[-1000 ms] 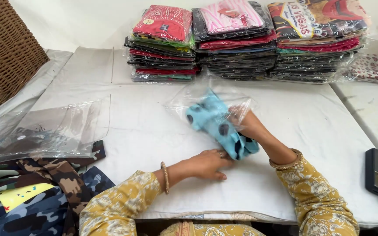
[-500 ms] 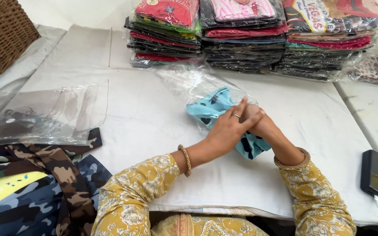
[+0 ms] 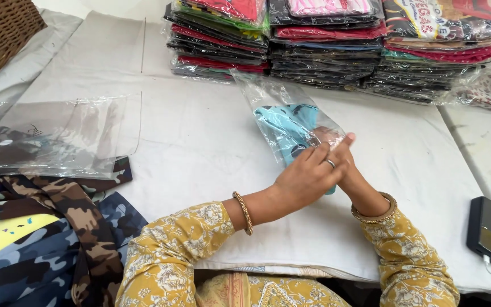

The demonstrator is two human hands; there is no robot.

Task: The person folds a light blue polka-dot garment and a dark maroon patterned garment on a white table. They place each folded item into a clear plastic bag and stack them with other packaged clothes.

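A folded light-blue garment [image 3: 282, 122] with dark spots lies inside a clear plastic bag [image 3: 265, 94] on the white cloth-covered table [image 3: 200, 142]. My left hand [image 3: 308, 176], with a ring and a bangle, rests over the bag's near opening and holds its edge. My right hand [image 3: 350, 171] reaches into the opening from the right and holds the garment's near end. Its fingers are mostly hidden behind my left hand and the plastic.
Three stacks of bagged folded clothes [image 3: 336, 45] line the far edge. A pile of clear bags [image 3: 58, 136] lies at the left over camouflage garments [image 3: 41, 244]. A wicker basket [image 3: 1, 28] stands far left. A black device [image 3: 487, 227] with a white cable lies at the right.
The blue garment has gone deeper into the bag, away from me. My left hand came up from the table onto the bag's opening, over my right hand.
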